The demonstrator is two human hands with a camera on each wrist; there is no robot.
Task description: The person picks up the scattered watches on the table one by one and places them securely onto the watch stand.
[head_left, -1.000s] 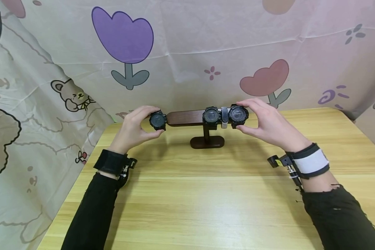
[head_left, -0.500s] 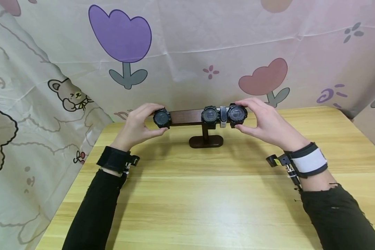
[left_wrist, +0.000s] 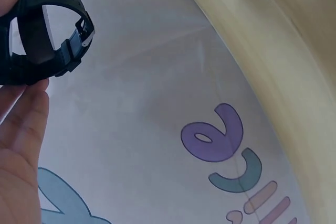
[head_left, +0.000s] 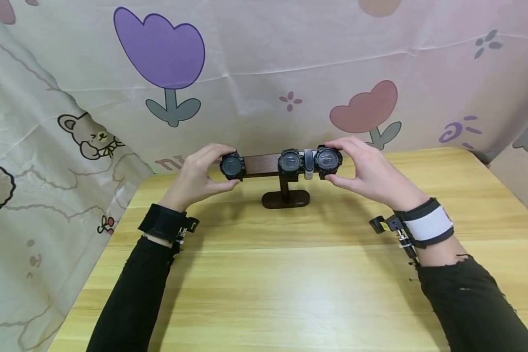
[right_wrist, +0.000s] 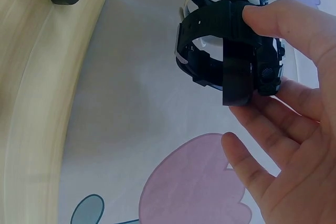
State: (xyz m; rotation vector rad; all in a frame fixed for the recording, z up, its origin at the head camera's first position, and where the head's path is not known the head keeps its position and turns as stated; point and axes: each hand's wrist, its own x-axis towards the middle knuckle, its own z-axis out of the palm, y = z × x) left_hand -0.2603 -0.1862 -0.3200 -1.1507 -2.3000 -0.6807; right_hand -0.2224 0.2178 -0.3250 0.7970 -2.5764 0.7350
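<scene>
Head view: left hand point(head_left: 198, 176) pinching left watch point(head_left: 232, 166) at stand point(head_left: 285, 195) bar's end; right hand point(head_left: 369, 172) gripping right watch point(head_left: 328, 160); hands well apart.

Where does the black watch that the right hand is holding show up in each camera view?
Head: the black watch sits at the right end of the stand's bar, gripped by the right hand.
Left wrist: not in view; another watch shows there.
Right wrist: upper right, strap toward the camera, pinched by the fingers.
Shared landmark: the pink tulip on the backdrop.
</scene>
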